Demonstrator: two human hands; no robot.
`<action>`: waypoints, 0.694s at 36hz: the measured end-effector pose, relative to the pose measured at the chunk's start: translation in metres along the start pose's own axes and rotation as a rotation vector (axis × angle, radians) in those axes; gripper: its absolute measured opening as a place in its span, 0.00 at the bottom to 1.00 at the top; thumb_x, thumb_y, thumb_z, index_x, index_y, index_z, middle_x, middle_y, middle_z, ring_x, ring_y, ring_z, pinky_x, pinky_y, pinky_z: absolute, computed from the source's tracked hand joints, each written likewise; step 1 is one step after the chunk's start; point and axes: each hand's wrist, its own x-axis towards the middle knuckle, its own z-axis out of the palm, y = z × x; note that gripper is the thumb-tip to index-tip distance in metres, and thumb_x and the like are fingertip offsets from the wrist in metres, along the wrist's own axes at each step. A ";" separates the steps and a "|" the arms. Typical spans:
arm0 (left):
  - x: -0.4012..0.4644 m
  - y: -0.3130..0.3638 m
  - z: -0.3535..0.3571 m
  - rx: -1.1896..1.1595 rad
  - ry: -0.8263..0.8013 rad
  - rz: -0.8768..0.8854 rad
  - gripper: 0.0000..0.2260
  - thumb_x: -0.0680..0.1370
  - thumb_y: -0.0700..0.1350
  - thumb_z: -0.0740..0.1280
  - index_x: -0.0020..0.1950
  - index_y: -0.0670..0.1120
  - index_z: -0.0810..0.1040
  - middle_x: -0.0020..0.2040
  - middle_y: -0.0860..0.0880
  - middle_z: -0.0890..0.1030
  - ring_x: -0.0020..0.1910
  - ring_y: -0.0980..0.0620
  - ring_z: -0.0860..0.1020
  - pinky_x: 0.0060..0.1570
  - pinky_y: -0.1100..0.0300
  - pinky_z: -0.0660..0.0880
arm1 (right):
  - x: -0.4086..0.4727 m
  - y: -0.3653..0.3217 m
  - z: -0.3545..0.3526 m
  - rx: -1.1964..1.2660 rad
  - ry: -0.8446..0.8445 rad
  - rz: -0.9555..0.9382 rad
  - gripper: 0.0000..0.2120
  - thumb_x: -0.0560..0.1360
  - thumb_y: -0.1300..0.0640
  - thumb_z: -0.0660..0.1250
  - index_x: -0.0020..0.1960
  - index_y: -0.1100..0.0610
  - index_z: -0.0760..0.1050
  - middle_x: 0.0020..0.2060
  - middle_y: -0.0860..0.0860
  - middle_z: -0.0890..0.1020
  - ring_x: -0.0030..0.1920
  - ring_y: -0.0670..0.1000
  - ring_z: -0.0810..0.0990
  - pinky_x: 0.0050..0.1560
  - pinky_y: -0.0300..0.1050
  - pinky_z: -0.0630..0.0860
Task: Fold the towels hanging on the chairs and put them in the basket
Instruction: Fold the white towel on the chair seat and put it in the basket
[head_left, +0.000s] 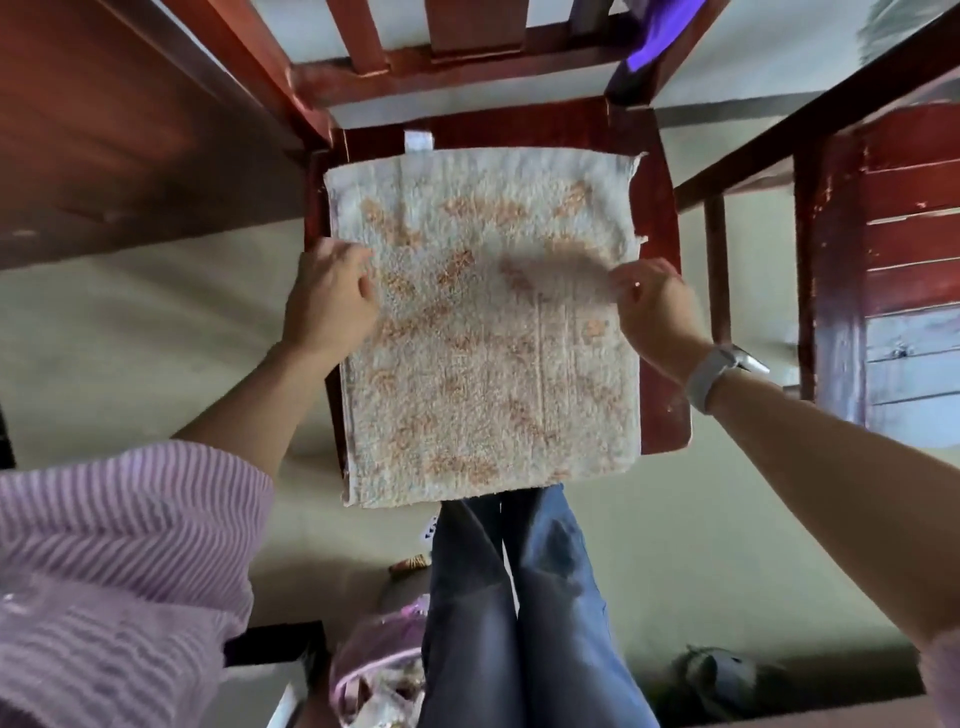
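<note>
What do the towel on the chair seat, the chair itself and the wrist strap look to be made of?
Towel: looped terry cloth, probably cotton, off-white with faded orange pattern; nubbly pile and frayed corners show it.
Chair: wood under glossy red-brown paint or varnish; chipped pale spots at the edges.
Wrist strap on the right hand's wrist: smooth matte pale band, possibly silicone; cannot say for sure.

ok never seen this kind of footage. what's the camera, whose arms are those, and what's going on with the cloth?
No robot here: a head-worn wide-angle camera looks down at a person's own bare arms. A cream towel with an orange pattern lies spread on the seat of a red-brown wooden chair. The left hand pinches the towel's left edge, and the right hand, above a wrist with a white watch, pinches the right edge, so each grip is on the towel. Something purple hangs on the chair back. Jeans-clad legs show below.
</note>
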 end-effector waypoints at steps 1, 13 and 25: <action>0.011 0.001 0.001 0.039 0.003 0.018 0.18 0.77 0.39 0.60 0.66 0.42 0.70 0.66 0.40 0.67 0.66 0.40 0.64 0.60 0.47 0.69 | 0.013 -0.004 -0.002 -0.027 0.024 -0.030 0.13 0.76 0.63 0.55 0.54 0.60 0.77 0.55 0.58 0.77 0.55 0.57 0.75 0.55 0.49 0.73; 0.084 -0.005 0.006 0.142 0.096 0.122 0.21 0.80 0.43 0.55 0.72 0.39 0.60 0.65 0.38 0.66 0.66 0.38 0.60 0.67 0.48 0.57 | 0.106 -0.032 -0.003 -0.349 0.065 -0.109 0.22 0.78 0.53 0.55 0.71 0.52 0.61 0.69 0.56 0.64 0.68 0.59 0.60 0.65 0.56 0.59; 0.071 0.000 -0.015 -0.177 0.262 0.089 0.04 0.76 0.39 0.62 0.48 0.41 0.74 0.47 0.44 0.78 0.47 0.48 0.75 0.41 0.59 0.66 | 0.090 -0.038 -0.008 -0.079 0.193 -0.103 0.12 0.76 0.57 0.60 0.57 0.59 0.73 0.55 0.56 0.76 0.57 0.56 0.72 0.58 0.49 0.65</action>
